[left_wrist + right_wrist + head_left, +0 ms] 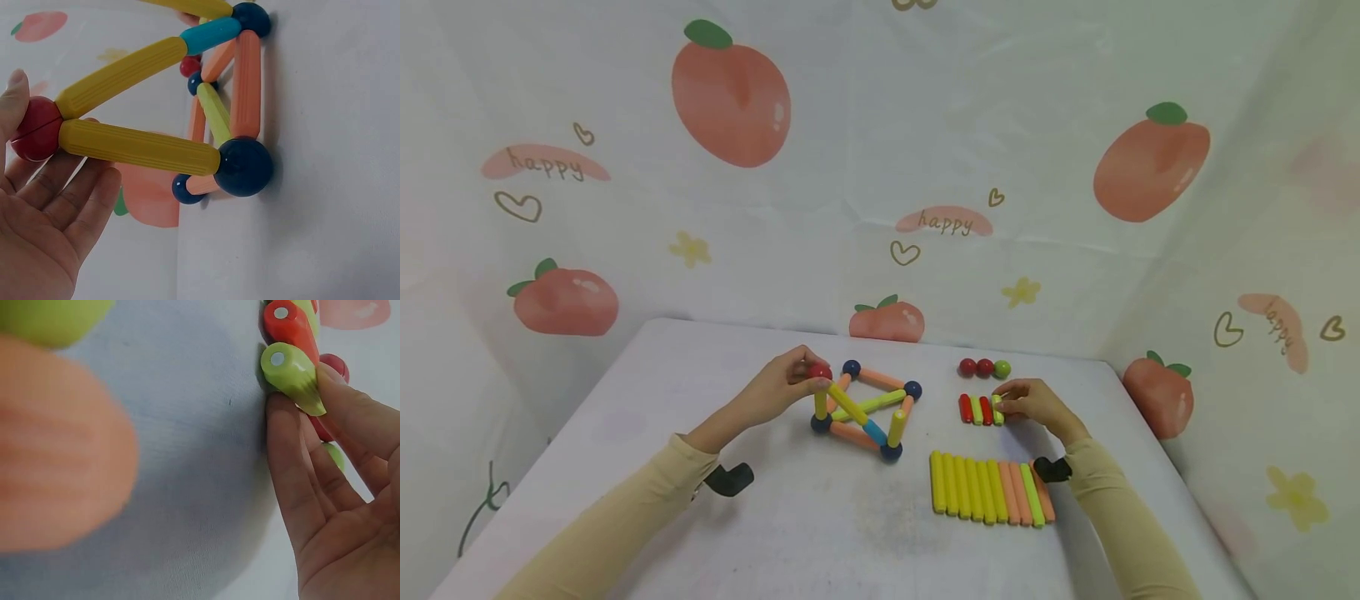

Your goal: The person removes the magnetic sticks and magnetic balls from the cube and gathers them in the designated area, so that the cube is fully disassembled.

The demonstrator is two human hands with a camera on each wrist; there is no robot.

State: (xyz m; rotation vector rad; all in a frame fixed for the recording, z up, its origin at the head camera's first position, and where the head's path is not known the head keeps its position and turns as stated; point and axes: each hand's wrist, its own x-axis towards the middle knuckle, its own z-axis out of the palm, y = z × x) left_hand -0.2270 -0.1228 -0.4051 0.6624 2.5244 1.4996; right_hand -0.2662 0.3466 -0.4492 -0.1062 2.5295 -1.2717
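Observation:
My left hand (778,390) holds a red ball (36,134) between thumb and fingers. Two yellow rods run from that ball: an upright one (140,149) down to a dark blue ball (245,167), and a slanted one (122,76) joined to a short blue rod (874,432). They belong to a frame of orange rods (853,435) and dark blue corner balls, crossed by a light green rod (883,402). With thumb and fingers my right hand (1036,407) pinches a short green piece (292,374) at the end of a row, beside a short red one (289,328).
Two red balls and a green ball (1002,368) line up behind the short pieces. Nearer me lies a row of long yellow rods (961,485), orange rods and a green rod (1032,495). A second upright yellow rod (897,427) stands on the frame's front corner. Printed cloth hangs behind the table.

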